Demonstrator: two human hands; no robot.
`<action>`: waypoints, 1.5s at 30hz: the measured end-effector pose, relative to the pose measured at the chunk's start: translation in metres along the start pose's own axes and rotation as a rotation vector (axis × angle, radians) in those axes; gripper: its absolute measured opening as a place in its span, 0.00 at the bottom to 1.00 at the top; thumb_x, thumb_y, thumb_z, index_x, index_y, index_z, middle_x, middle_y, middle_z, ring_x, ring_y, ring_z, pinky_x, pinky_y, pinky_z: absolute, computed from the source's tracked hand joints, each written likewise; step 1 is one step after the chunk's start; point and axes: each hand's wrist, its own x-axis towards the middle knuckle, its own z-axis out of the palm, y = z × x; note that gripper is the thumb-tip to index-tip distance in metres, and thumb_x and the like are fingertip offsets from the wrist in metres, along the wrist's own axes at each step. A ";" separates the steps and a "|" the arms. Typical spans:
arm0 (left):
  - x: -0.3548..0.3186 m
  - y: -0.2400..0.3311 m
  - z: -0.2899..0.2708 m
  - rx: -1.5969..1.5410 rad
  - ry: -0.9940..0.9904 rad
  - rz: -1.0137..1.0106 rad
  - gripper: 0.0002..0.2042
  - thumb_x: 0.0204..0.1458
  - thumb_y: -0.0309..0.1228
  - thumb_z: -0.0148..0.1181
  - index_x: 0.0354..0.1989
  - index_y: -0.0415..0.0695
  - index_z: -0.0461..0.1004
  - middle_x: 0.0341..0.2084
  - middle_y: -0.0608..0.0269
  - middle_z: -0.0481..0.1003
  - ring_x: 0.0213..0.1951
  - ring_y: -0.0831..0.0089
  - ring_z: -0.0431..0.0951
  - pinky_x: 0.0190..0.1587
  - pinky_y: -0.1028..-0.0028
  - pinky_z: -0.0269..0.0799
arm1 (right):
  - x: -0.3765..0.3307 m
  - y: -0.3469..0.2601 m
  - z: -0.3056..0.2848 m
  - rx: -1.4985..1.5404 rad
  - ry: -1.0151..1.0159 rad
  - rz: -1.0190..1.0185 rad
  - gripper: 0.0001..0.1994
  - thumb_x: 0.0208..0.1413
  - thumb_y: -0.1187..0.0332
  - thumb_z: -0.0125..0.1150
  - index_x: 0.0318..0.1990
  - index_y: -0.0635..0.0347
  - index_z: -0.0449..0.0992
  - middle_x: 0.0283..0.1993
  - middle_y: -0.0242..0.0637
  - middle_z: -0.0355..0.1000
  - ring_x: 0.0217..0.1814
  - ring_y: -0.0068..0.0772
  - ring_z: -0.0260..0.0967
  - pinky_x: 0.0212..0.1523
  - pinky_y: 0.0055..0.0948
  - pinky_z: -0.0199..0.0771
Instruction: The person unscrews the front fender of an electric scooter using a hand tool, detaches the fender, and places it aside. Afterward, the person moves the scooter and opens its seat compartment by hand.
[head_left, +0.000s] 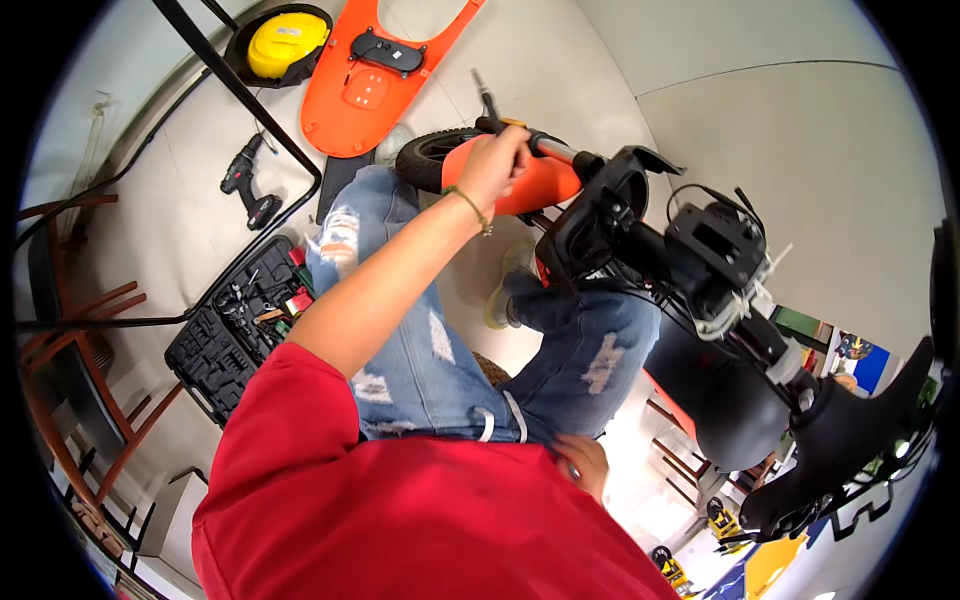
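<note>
My left hand (pixel 492 168) is closed round a hand tool (pixel 486 104) with a metal tip and a dark body; its exact kind is unclear. The tip points away, beyond the small wheel (pixel 430 158) and orange fender (pixel 540 185) of a vehicle that resembles an electric scooter. Next to the hand runs a silver fork tube (pixel 556 149). Down by my right hip, my right hand (pixel 585 465) has its fingers curled, with a small shiny spot between them. What it holds, if anything, cannot be made out.
Black steering parts (pixel 715 250) with loose cables lean across the right side. On the floor lie an orange panel (pixel 345 110), a cordless drill (pixel 245 182) and an opened tool case (pixel 225 340). A black metal frame (pixel 265 115) stands left, near a yellow-topped container (pixel 288 45).
</note>
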 end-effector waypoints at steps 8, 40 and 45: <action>0.039 0.072 -0.042 0.371 -0.150 0.148 0.20 0.52 0.40 0.46 0.09 0.49 0.55 0.06 0.77 0.51 0.10 0.84 0.47 0.13 0.80 0.39 | 0.406 -0.113 0.028 0.343 0.557 -0.350 0.19 0.43 0.86 0.49 0.47 0.66 0.70 0.41 0.45 0.68 0.45 0.43 0.67 0.43 0.33 0.68; 0.135 0.059 -0.046 0.982 0.009 0.051 0.17 0.57 0.36 0.45 0.51 0.41 0.66 0.27 0.48 0.75 0.31 0.57 0.76 0.36 0.64 0.70 | 0.585 0.052 0.067 0.466 -1.080 0.129 0.11 0.59 0.64 0.49 0.33 0.64 0.69 0.26 0.33 0.70 0.24 0.22 0.70 0.24 0.20 0.65; 0.147 0.045 -0.056 1.013 0.078 0.256 0.15 0.57 0.34 0.46 0.50 0.40 0.66 0.26 0.48 0.76 0.24 0.61 0.77 0.32 0.67 0.72 | 0.589 0.056 0.070 0.415 -1.091 0.095 0.09 0.57 0.67 0.49 0.35 0.65 0.70 0.31 0.35 0.73 0.27 0.21 0.71 0.27 0.20 0.66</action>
